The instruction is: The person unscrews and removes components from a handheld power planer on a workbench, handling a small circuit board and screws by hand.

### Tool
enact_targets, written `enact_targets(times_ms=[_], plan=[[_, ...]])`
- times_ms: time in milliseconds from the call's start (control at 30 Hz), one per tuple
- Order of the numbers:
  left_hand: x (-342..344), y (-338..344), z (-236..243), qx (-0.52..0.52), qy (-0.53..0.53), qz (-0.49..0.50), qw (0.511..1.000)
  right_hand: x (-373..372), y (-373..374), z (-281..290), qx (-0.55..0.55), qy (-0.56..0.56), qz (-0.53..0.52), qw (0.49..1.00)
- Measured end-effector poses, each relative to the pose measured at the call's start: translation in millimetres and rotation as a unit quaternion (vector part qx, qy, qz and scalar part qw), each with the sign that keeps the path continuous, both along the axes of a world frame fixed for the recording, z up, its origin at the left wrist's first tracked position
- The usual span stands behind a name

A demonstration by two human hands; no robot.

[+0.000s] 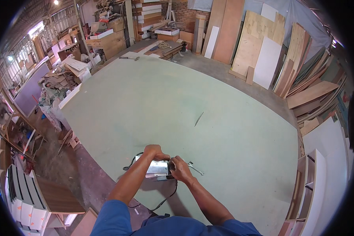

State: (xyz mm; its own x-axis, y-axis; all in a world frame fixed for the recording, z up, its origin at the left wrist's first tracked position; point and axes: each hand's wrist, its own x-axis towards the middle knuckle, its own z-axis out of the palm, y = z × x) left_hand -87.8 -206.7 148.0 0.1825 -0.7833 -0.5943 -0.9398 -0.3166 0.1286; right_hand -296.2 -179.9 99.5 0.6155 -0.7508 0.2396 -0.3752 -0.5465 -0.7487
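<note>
On the large pale-green tabletop [153, 98], close to its near edge, lies a corded power tool [156, 168] with a shiny flat metal plate facing up; it looks like an electric hand planer. My left hand [156, 152] is closed at its far side, the fingertips meeting the dark part at its right end. My right hand [180, 168] curls around that same right end, close to the left fingertips. What lies between the fingers is hidden. A small metal wrench [196, 168] rests on the table just right of my right hand. The black power cord [167, 201] trails toward me.
A hammer [129, 58] lies at the table's far left corner. A thin dark strip [199, 118] sits mid-table. Wood panels [255, 43] lean along the back right. Stacked boards [47, 192] stand at lower left, a white shelf unit [314, 188] at right.
</note>
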Motion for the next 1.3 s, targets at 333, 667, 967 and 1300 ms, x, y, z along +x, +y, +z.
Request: enact_targets(times_ms=[333, 667, 967, 1300], plan=[[2.4, 1.0, -5.8, -0.002, 0.004, -0.001, 1.0, -2.4, 2.3, -0.1, 0.004, 0.01, 0.001, 1.0], [6.4, -1.0, -4.3, -0.034, 0.005, -0.03, 0.999, -1.5, -2.5, -7.3, -0.018, -0.036, 0.007, 0.999], [5.7, 2.2, -11.6, -0.039, 0.02, -0.011, 0.999, 0.0, 2.2, -1.0, 0.063, -0.001, -0.013, 0.998], [5.9, -0.8, -13.5, -0.029, 0.016, -0.002, 0.999, 2.9, 0.2, 1.8, 0.015, 0.013, -0.01, 1.0]])
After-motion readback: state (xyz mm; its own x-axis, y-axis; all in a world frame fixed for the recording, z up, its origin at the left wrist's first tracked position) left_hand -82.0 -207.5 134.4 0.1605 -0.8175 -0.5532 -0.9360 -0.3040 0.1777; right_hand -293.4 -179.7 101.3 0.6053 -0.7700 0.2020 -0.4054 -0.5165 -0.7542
